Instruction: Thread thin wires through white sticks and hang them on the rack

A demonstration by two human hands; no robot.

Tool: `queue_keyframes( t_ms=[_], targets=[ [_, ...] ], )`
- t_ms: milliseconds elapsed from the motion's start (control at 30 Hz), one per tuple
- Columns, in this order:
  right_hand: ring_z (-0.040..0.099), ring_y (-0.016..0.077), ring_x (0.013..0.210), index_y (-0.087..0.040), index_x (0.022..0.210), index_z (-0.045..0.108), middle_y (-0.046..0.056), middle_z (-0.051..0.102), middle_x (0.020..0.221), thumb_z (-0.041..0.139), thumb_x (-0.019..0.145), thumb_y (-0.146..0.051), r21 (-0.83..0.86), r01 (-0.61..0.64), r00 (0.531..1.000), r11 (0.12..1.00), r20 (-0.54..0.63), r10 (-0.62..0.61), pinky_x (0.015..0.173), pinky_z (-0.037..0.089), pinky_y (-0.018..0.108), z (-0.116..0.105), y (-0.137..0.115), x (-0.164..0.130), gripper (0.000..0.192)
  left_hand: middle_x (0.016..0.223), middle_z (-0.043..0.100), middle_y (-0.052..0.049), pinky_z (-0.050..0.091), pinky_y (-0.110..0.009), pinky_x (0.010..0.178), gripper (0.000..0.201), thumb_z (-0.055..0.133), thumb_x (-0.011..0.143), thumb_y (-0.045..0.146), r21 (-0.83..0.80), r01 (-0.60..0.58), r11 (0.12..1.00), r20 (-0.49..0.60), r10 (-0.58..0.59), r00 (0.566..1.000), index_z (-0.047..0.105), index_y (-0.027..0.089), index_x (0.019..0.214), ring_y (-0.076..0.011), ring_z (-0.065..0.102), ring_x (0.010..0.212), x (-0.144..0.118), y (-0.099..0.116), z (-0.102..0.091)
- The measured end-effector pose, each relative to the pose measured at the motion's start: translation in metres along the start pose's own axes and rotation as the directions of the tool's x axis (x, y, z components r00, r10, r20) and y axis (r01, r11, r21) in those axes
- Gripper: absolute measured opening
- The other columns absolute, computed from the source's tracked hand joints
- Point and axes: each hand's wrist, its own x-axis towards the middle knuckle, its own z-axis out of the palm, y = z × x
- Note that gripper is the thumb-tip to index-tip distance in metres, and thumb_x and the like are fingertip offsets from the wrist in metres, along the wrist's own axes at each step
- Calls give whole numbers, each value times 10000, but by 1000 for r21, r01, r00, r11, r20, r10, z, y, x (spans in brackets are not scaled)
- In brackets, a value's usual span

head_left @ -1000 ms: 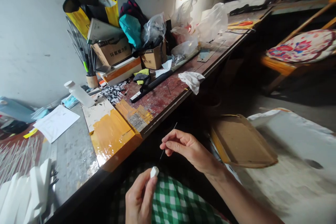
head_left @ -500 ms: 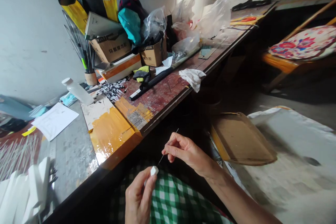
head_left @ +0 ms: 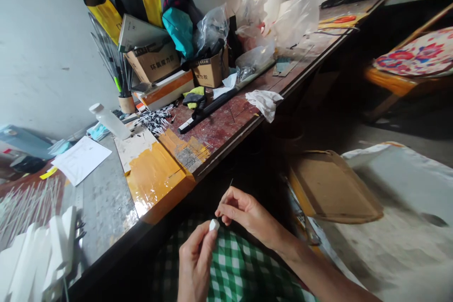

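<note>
Head view: one white block pinched in the left hand, one thin rod pinched in the right hand, over the lap. Beyond, the bench carries one bottle and two boxes.

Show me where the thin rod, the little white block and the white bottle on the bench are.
thin rod (head_left: 229, 186), head view, on the bare upper end above the right hand's fingers.
white block (head_left: 213, 224), head view, on its top face at the left hand's fingertips.
white bottle (head_left: 110, 121), head view, on its body.
</note>
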Motion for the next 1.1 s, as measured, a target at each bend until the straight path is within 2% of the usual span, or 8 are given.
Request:
queue_keyframes(
  t_ms=[100,167,333,467,633,800,967,1100],
  targets=[
    [611,125,702,-184,913,659,34,729,867,665,853,-385,-31,0,1000,1000,8,0,669,494,262,0,-5,1,209,677,582,-5,340,-224,551,297,615,862,436,49,-6,999,9,5,1000,753,198,975,-131,431,614,1,4,2],
    [603,133,673,-179,907,689,44,735,821,687,824,-407,-105,-6,999,994,-49,1,671,492,269,-3,-7,2,242,666,594,-12,352,-233,567,307,584,879,443,102,-32,994,-15,34,999,755,195,933,-143,456,620,0,6,2],
    [574,141,614,-189,810,703,51,715,785,741,729,-504,-168,-37,988,985,-154,11,606,492,263,-11,0,11,328,802,680,-54,410,-257,649,292,527,919,395,305,-210,929,-38,233,972,739,198,954,-172,557,697,-6,1,-5],
    [540,113,562,-213,722,690,14,667,719,752,709,-524,-214,-23,991,976,-134,-6,554,473,231,-6,6,16,318,773,669,-46,405,-250,626,283,495,939,369,429,-257,866,-55,309,949,724,208,979,-158,549,669,-14,-2,-11],
    [553,117,552,-197,692,673,17,649,703,755,699,-540,-180,-37,996,983,-89,21,527,472,235,13,5,16,352,775,665,-43,416,-240,631,277,503,937,375,401,-245,883,-96,306,947,720,209,987,-153,559,677,-19,-6,-16],
    [521,84,543,-182,700,599,-7,662,679,713,791,-455,-146,-40,999,989,-18,38,549,440,215,35,5,9,310,895,708,-37,435,-223,709,247,543,921,370,202,-190,961,-169,226,960,727,220,990,-158,604,774,-24,-15,-20],
    [585,98,655,-180,847,620,1,701,782,676,843,-394,-54,-52,994,997,95,57,650,483,233,40,4,7,221,725,640,-6,397,-208,594,335,606,869,455,-16,6,1000,-143,-8,990,739,186,1018,-120,489,631,-26,-20,-27],
    [612,107,676,-160,897,647,39,735,844,665,856,-346,-78,-48,992,996,116,57,678,494,251,39,-2,6,191,696,636,-13,421,-215,588,384,630,842,478,-7,31,999,-159,-32,987,747,163,1028,-133,522,628,-29,-21,-32]
  ],
)
